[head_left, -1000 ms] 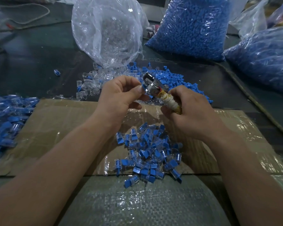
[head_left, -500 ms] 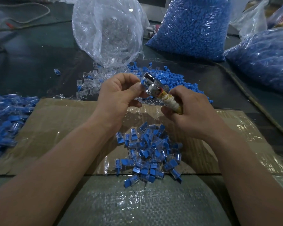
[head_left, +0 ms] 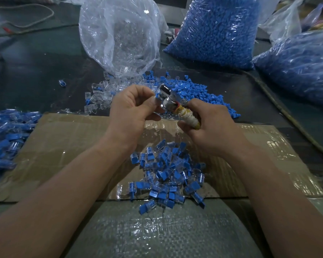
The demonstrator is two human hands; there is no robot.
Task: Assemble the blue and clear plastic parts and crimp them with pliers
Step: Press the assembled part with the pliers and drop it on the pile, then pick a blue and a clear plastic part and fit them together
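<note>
bg: dark table (head_left: 35,62) | centre: flat cardboard sheet (head_left: 63,146) under glossy clear tape, lying on table | near edge: grey woven sack (head_left: 157,235), overlaps cardboard's near edge | right: thick cable (head_left: 280,107) running diagonally across table | top-left: pale cord (head_left: 26,27) looped on table | top-right: crumpled translucent bag (head_left: 285,21), contents unclear

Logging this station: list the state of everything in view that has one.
Left hand: pinches small blue-and-clear plastic part.
Right hand: grips silver metal pliers by cloth-wrapped handles.
Clear plastic bag of clear parts: open, parts spilled out.
Heap of assembled blue-and-clear parts: loose on taped cardboard sheet.
</note>
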